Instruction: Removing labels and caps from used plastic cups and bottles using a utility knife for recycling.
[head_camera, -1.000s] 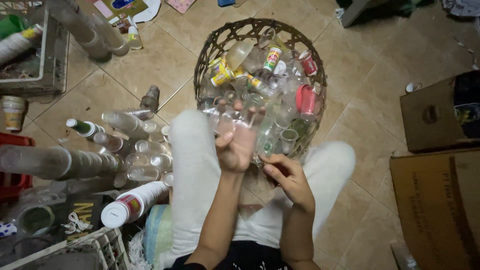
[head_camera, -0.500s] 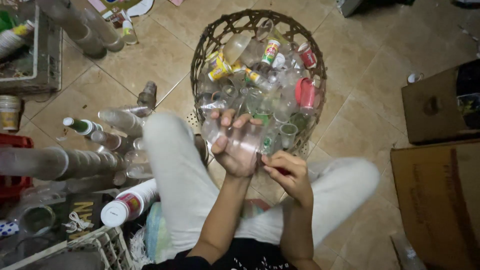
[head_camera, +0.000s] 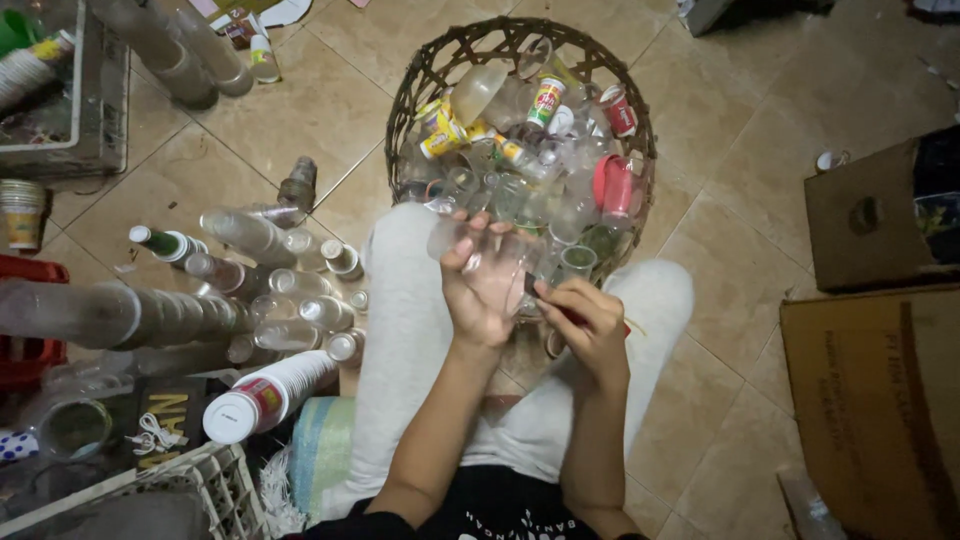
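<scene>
Hands first: the left hand is curled around a clear plastic cup, fingers wrapped over its side, holding it above the knees at the near rim of the basket. The right hand sits just beside it, fingers pinched on something small with a red part; what it is I cannot tell, though it seems to work at the cup's edge.

The sorting looks partway through, to my eye. The basket is heaped with loose cups, most clear and thin-walled, some crumpled, a few with yellow, green or red printed wraps. Left of the legs, nested stacks of clear cups lie on the floor as long ribbed tubes, and a white stack with a red band lies nearer the person. Several bottles lie there too. So a fair share seems stacked, with a full basket left.

The basket is round, dark woven cane, open-weave at the wall. The floor is glossy beige tile. Brown cardboard boxes stand at the right, and a white plastic crate sits at the lower left.
</scene>
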